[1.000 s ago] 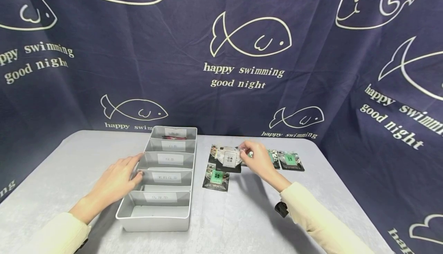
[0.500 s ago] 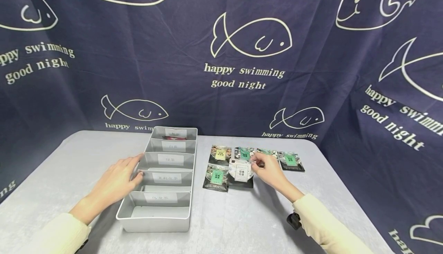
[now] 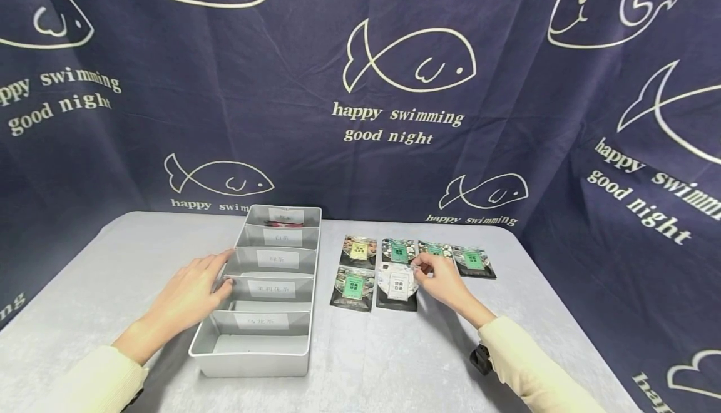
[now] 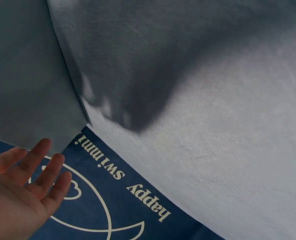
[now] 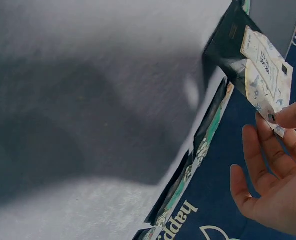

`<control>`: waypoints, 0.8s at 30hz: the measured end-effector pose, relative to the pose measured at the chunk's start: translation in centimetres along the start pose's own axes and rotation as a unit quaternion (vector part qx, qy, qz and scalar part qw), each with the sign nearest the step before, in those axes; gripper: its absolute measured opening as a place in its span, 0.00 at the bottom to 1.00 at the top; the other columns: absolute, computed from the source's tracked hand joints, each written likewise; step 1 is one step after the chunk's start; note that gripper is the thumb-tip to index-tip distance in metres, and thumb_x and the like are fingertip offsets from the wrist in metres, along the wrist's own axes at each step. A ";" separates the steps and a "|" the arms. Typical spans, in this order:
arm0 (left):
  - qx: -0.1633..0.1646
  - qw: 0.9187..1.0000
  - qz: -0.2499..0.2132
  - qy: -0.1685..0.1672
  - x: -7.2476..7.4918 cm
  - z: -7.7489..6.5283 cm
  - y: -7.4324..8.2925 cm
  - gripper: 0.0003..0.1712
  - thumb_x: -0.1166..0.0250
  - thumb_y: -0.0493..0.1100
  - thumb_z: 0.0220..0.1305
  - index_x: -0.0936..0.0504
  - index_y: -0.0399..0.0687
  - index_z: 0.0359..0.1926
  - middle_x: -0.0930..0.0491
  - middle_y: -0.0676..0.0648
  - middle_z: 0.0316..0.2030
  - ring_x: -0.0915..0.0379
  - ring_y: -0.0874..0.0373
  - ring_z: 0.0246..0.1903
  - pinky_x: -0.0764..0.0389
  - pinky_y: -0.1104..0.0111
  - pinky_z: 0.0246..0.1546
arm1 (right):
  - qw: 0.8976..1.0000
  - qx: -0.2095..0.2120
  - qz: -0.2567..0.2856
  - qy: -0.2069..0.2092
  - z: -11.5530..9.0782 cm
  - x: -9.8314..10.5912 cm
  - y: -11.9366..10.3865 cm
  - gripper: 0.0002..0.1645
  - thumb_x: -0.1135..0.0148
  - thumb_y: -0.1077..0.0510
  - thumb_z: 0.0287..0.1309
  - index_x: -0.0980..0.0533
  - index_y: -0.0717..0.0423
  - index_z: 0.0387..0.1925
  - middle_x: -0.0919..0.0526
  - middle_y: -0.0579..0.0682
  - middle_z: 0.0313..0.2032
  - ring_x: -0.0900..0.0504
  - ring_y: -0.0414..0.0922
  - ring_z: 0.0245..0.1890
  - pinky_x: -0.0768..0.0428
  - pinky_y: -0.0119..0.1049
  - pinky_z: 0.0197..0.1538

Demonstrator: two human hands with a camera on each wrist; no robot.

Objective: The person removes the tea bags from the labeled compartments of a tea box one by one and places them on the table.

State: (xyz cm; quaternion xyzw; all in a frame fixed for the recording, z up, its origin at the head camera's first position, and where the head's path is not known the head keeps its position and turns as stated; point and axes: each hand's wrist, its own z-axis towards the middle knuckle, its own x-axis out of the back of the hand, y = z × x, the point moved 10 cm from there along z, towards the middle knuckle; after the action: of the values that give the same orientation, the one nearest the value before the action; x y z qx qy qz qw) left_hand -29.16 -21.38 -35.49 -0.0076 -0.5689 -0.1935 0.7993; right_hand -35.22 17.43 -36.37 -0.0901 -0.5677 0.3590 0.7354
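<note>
Pinching white-tea sachet [image 3: 398,286] by two-o'clock corner in nearer right hand [image 3: 444,280]; lying seven-to-eight o'clock from grip, with long axis roughly twelve-to-six.

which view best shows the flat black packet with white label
The head view: the packet faces the camera nearly whole, its white label uncovered. The right wrist view shows it obliquely, the right hand pinching a corner; the left wrist view misses it.

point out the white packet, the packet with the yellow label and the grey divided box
White packet [image 3: 398,286]: head view, on its white front label.
Packet with the yellow label [image 3: 358,251]: head view, on that label.
Grey divided box [image 3: 253,365]: head view, on its near outer wall.
</note>
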 end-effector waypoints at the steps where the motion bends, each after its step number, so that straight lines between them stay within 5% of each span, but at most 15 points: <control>1: 0.001 1.000 0.000 -0.001 0.0 0.0 0.0 0.31 0.44 0.45 0.58 0.35 0.37 0.61 0.27 0.34 0.53 0.31 0.36 0.52 0.32 0.45 0.53 | 1.000 -0.001 -0.003 0.000 0.0 -0.1 0.2 0.06 0.43 0.67 0.46 0.22 0.57 0.28 0.20 0.46 0.22 0.24 0.38 0.25 0.21 0.45 0.36; 10: 0.002 1.000 0.000 -0.001 -0.1 0.0 -0.1 0.31 0.44 0.46 0.58 0.35 0.38 0.61 0.27 0.34 0.53 0.31 0.37 0.52 0.32 0.45 0.52 | 0.998 -0.019 -0.047 -0.024 0.4 -1.4 1.4 0.12 0.41 0.67 0.45 0.23 0.62 0.36 0.21 0.47 0.23 0.26 0.38 0.24 0.24 0.30 0.31; 24: 0.001 1.000 0.002 0.001 -0.1 0.0 -0.1 0.31 0.45 0.46 0.58 0.36 0.38 0.62 0.26 0.34 0.53 0.31 0.36 0.52 0.32 0.45 0.52 | 0.992 -0.027 -0.110 -0.058 0.5 -2.2 1.9 0.15 0.39 0.65 0.45 0.24 0.59 0.39 0.20 0.50 0.32 0.23 0.44 0.32 0.22 0.43 0.40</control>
State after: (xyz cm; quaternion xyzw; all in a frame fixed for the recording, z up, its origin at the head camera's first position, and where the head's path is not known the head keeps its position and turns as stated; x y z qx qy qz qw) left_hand -29.26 -21.44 -35.63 -0.0079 -0.5679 -0.1911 0.8005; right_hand -36.74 17.24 -38.94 -0.0264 -0.6256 0.2652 0.7333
